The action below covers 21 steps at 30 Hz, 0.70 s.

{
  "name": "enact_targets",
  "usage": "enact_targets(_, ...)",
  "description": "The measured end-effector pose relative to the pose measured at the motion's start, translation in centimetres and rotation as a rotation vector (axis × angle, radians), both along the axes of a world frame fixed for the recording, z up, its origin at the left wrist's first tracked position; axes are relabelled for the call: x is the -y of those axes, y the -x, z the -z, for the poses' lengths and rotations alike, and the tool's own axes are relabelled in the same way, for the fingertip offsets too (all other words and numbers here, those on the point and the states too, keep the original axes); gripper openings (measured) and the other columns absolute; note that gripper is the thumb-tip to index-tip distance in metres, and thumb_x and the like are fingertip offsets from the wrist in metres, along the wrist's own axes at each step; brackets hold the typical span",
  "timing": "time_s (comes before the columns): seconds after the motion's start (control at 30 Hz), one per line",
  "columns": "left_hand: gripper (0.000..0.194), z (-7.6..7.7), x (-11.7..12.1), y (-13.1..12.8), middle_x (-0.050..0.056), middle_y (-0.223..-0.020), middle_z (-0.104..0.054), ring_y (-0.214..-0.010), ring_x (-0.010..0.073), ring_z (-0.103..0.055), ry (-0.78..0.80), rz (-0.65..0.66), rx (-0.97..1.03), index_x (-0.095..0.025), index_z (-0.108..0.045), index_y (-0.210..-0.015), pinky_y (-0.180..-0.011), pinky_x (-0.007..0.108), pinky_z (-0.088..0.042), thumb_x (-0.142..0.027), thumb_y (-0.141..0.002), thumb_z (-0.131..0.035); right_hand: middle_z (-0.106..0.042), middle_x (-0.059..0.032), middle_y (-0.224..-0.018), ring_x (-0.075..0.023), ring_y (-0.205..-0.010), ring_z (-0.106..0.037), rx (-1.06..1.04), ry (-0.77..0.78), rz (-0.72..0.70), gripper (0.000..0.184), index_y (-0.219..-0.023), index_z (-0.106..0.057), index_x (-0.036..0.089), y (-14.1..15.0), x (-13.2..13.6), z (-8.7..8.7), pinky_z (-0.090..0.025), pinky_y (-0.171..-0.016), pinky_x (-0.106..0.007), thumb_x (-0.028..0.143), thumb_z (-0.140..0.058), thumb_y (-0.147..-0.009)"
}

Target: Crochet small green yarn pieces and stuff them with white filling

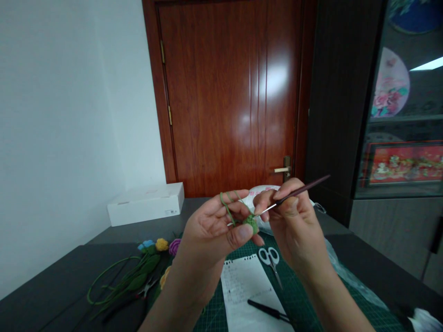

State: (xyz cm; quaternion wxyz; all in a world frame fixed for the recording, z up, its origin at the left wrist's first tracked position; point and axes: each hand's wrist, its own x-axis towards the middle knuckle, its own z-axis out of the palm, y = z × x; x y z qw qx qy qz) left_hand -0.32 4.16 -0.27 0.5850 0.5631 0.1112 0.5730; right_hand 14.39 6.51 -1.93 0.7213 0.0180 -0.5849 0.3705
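Observation:
My left hand (pixel 221 226) pinches a small piece of green crochet (pixel 251 224) between thumb and fingers. Green yarn (pixel 226 208) loops around its raised index finger and runs toward the piece. In my right hand (pixel 294 216) is a crochet hook (pixel 301 190) with a dark handle and a thin metal shaft, held like a pen. The hook's tip meets the upper edge of the green crochet; the exact stitch is too small to make out. Both hands are raised above the table, close together.
Below lie a green cutting mat (pixel 304 295), a handwritten sheet (pixel 238 281), white-handled scissors (pixel 270 260) and a black pen-like tool (pixel 266 309). Crocheted flowers with green stems (pixel 138 272) and pliers (pixel 147 288) are at left. Behind stand a white box (pixel 147 204) and a plastic bag (pixel 261 190).

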Motion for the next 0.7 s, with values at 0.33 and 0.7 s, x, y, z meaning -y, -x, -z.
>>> enact_targets(0.33, 0.043, 0.2, 0.1, -0.2, -0.001, -0.085, -0.069, -0.072, 0.013, -0.073, -0.053, -0.111, 0.02, -0.015, -0.072, -0.111, -0.068, 0.023, -0.064, -0.005, -0.072, -0.085, -0.076, -0.0045, -0.088, -0.0164, -0.068, -0.067, 0.051, -0.201, 0.26, 0.003, -0.101, -0.062, 0.021, -0.8, 1.0, -0.3, -0.057, -0.061, -0.031, 0.024, -0.062, -0.101)
enact_targets(0.7, 0.043, 0.3, 0.7, -0.6, -0.001, -0.082, -0.07, -0.079, 0.0098, -0.071, -0.15, -0.315, 0.031, -0.018, -0.076, -0.109, -0.075, 0.016, -0.062, -0.001, -0.071, -0.086, -0.079, -0.0056, -0.094, -0.0231, -0.084, -0.074, 0.163, -0.428, 0.602, 0.006, -0.103, -0.068, 0.02, -1.4, 2.1, -0.4, -0.058, -0.084, -0.048, 0.02, -0.066, -0.097)
